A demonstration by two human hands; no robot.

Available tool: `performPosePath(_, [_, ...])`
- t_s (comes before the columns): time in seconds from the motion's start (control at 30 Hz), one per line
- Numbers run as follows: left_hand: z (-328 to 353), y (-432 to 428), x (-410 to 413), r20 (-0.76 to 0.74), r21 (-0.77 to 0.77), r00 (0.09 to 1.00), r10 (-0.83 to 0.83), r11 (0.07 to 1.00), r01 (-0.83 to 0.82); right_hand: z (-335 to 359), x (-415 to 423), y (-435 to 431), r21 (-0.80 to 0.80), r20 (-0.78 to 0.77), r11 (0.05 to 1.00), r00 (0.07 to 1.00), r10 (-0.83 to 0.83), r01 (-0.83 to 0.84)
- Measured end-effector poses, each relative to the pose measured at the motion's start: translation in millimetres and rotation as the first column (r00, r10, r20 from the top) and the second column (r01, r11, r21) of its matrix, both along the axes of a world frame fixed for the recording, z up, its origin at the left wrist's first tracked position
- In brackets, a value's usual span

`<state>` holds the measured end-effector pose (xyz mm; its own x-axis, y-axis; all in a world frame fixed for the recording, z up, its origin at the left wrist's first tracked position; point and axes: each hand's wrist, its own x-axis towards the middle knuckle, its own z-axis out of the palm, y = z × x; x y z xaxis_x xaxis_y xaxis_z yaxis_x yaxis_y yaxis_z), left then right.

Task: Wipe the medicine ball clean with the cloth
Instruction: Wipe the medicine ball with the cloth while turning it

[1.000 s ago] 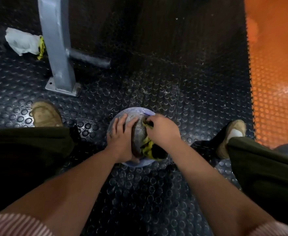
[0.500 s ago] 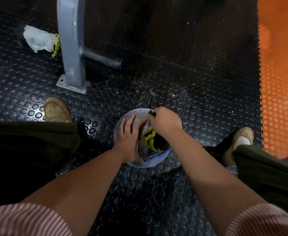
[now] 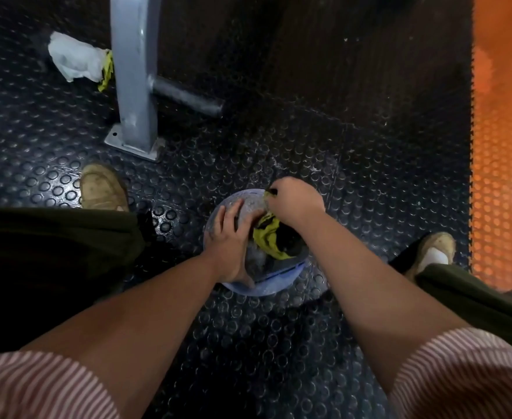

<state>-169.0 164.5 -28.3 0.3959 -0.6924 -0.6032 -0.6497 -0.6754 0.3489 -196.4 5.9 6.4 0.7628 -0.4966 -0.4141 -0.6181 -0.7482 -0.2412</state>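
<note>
The medicine ball sits on the black studded floor just below the middle of the frame, between the person's two tan shoes. It is greyish-blue, with a paler blue band along its lower edge.

The left hand lies flat over the left side of the ball, fingers straight and slightly spread, pressing on it. The right hand is on the upper right of the ball, its fingers curled tight around a yellow and black cloth. The bunched cloth trails down from that fist across the top of the ball, touching it. The two hands are close together, with the cloth between them.

In the upper left a grey metal post stands bolted to the floor by a base plate, with a short round bar jutting from it toward the right. Left of the post lies a crumpled white rag with a yellow strip at its edge. An orange studded floor strip runs down the right edge of the frame.
</note>
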Motion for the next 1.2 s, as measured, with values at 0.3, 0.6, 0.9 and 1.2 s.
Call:
performPosePath(0.3, [4.6,-10.6,-8.2,0.017,0.038,0.993,-0.114,0.993,0.113,4.1,-54.1,8.5,-0.016,-0.002,0.988,0.988,-0.152,0.152])
performPosePath(0.6, [7.3,-27.4,-20.7,-0.034,0.001,0.998,-0.054,0.999,0.055,3.0,-47.3,-15.9,0.101,-0.039,0.959,0.964,-0.263,0.266])
performPosePath(0.9, [5.9,-20.3,-20.8,-0.001,0.020,0.991,-0.136,0.990,0.136,-0.9,-39.0,-16.6,0.075,-0.047,0.966,0.969,-0.243,0.245])
performPosePath(1.2, [5.7,-11.7,-4.4,-0.055,-0.022,0.998,-0.016,1.000,0.015,4.1,-63.8,-4.8,0.153,-0.049,0.946,0.958,-0.282,0.287])
